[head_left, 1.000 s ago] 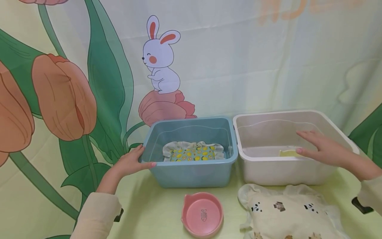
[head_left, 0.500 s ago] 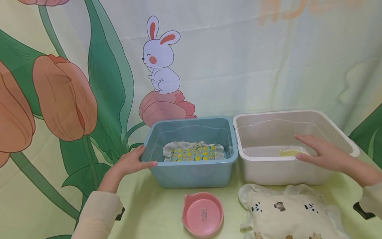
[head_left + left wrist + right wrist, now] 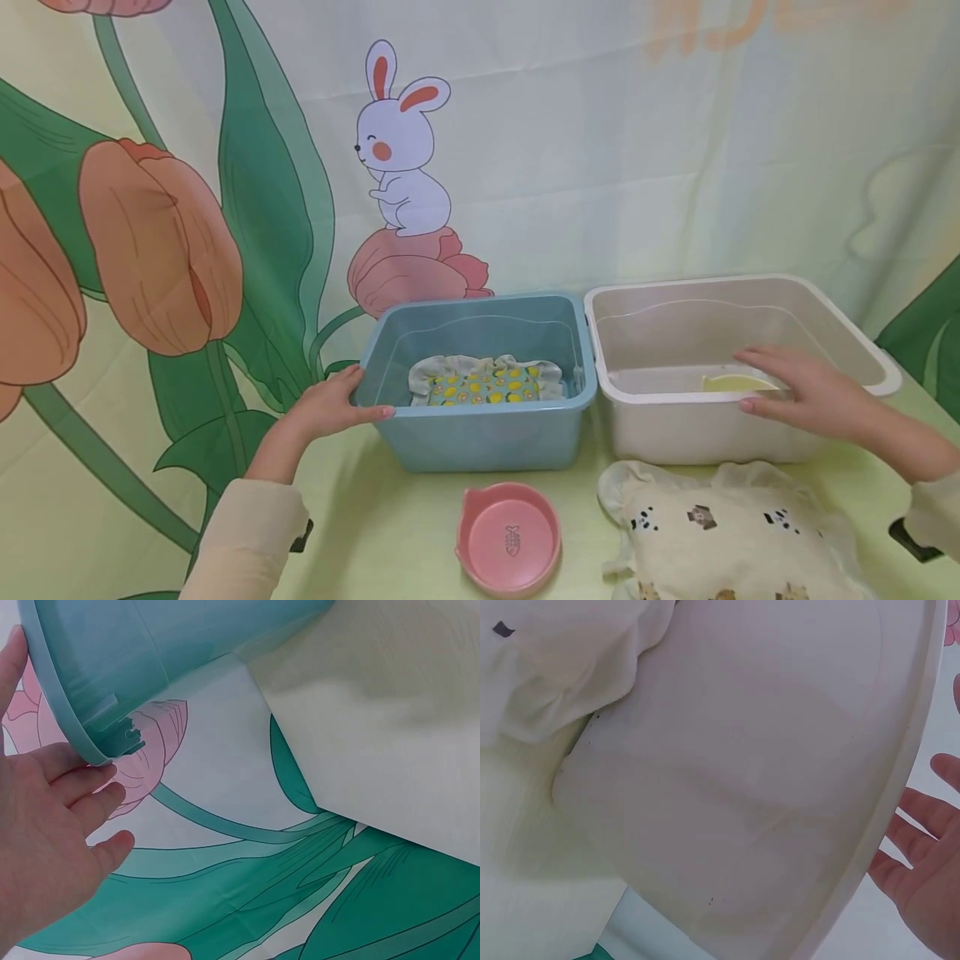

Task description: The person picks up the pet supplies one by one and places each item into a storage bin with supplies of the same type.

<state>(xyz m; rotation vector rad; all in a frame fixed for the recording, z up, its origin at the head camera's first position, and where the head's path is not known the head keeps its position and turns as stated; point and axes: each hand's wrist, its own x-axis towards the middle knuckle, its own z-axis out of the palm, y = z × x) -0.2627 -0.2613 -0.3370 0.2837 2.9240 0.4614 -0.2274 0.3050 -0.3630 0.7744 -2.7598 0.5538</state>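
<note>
Blue basin, glossy, 1 fruit-print cushion inside.

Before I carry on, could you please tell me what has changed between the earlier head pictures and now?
The right hand has lowered slightly, towards the near rim of the off-white rectangular plastic tub; nothing was visibly grasped or released. The left hand stays at the rim of the blue rectangular plastic tub; both tubs, the round pink dish and the cream animal-print fabric cushion stay put.

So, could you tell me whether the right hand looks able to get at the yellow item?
Probably yes: the right hand looks empty beside the white bin, whose open top leaves the yellow item accessible from above.
</note>
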